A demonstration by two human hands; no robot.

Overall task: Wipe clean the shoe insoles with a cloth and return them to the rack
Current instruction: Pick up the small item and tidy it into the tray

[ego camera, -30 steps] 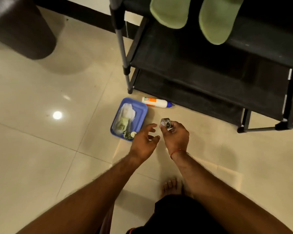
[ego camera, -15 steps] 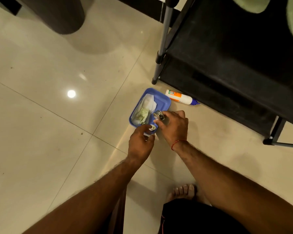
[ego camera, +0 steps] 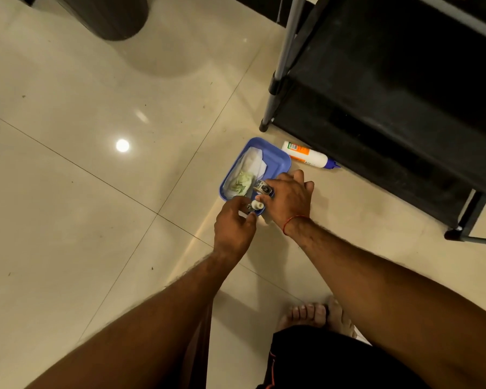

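Inspection, head view.

1. Placement. The tray [ego camera: 279,162] sits on the floor [ego camera: 68,197] just beside the rack's [ego camera: 376,108] near left leg. I judge it was put there so the supplies stay within reach of a crouched worker. The cloth [ego camera: 253,162] lies folded in the tray's far half, with pale green scraps [ego camera: 240,184] on its near end. No hand touches it. A bottle [ego camera: 306,157] lies on its side between tray and rack, nozzle pointing right. The insoles are not in view, and only the rack's lower shelves show.

2. Hands. Both work over the tray's near corner, close together.
- The right hand [ego camera: 288,197] has its fingers curled, narrow, around a small metal piece [ego camera: 263,188] held just above the tray.
- The left hand [ego camera: 233,226] has its fingertips drawn in to a pinch on a small white cap [ego camera: 255,204] at the near rim. The items are too small for me to identify. They may be two parts of one thing.

3. Assessment. Wiping has not begun. Both hands are taken up with small items, so one must put its load down before the cloth can be lifted.
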